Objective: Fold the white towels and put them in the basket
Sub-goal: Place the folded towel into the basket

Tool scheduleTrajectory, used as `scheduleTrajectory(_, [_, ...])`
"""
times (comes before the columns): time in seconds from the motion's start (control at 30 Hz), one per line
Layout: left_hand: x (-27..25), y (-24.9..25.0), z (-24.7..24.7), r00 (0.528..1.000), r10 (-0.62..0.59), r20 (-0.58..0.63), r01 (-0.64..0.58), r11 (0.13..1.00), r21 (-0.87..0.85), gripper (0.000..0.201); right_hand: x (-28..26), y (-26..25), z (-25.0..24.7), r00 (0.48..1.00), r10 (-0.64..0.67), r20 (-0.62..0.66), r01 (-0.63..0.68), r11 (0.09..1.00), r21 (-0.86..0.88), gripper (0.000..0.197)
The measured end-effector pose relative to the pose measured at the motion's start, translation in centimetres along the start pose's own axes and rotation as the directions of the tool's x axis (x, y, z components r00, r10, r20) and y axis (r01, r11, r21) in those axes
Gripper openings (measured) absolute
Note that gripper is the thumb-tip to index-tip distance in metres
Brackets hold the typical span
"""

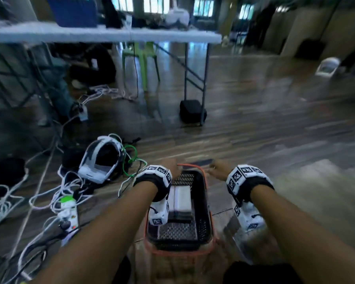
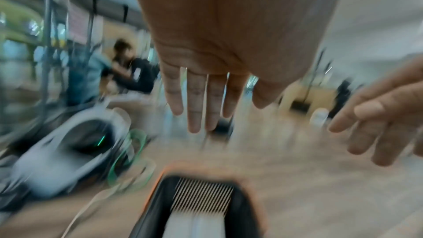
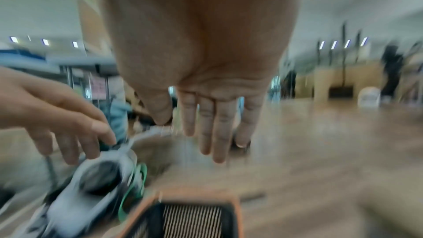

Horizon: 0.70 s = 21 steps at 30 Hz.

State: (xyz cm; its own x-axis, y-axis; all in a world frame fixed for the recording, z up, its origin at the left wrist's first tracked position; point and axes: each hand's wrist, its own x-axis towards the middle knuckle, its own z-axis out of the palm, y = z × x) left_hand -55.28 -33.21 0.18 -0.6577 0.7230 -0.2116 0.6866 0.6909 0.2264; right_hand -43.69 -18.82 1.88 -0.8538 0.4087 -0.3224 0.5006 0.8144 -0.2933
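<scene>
A black basket with an orange rim [image 1: 178,252] stands on the wooden floor right in front of me. Folded white towels [image 1: 182,198] lie stacked inside it. My left hand [image 1: 170,166] and right hand [image 1: 218,167] hover side by side over the basket's far end. In the left wrist view the left hand [image 2: 199,108] has straight fingers and holds nothing, above the basket [image 2: 151,196] and towel [image 2: 194,225]. The right hand [image 3: 210,129] is likewise flat and empty in the right wrist view, over the basket rim [image 3: 142,207]. Both wrist views are blurred.
A white headset [image 1: 98,162], tangled cables and a power strip [image 1: 69,212] lie on the floor to the left. Beyond stand a folding table [image 1: 111,34], a green chair [image 1: 140,56] and a black box [image 1: 192,111]. Bare wooden floor stretches to the right.
</scene>
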Motion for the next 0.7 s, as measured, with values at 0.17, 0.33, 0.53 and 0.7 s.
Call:
scheduleTrajectory(0.17, [-6.4, 5.6, -7.5, 0.985, 0.078, -0.151, -0.075, 0.997, 0.027, 0.044, -10.6, 0.0, -7.3, 0.983, 0.004, -0.183, -0.015, 0.998, -0.06, 0.032])
scheduleTrajectory(0.33, [-11.7, 10.6, -10.5, 0.954, 0.23, -0.192, -0.218, 0.973, 0.08, 0.042, -20.0, 1.3, -10.3, 0.974, 0.033, -0.223, -0.044, 0.998, -0.045, 0.035])
scheduleTrajectory(0.53, [-14.9, 16.5, -11.7, 0.888, 0.426, -0.175, -0.406, 0.903, 0.138, 0.046, -28.5, 4.7, -10.7, 0.933, 0.183, -0.31, -0.193, 0.981, -0.001, 0.036])
scheduleTrajectory(0.7, [-16.3, 23.5, -11.2, 0.793, 0.591, -0.151, -0.575, 0.807, 0.139, 0.043, -34.9, 8.8, -10.6, 0.861, 0.353, -0.367, -0.345, 0.934, 0.088, 0.034])
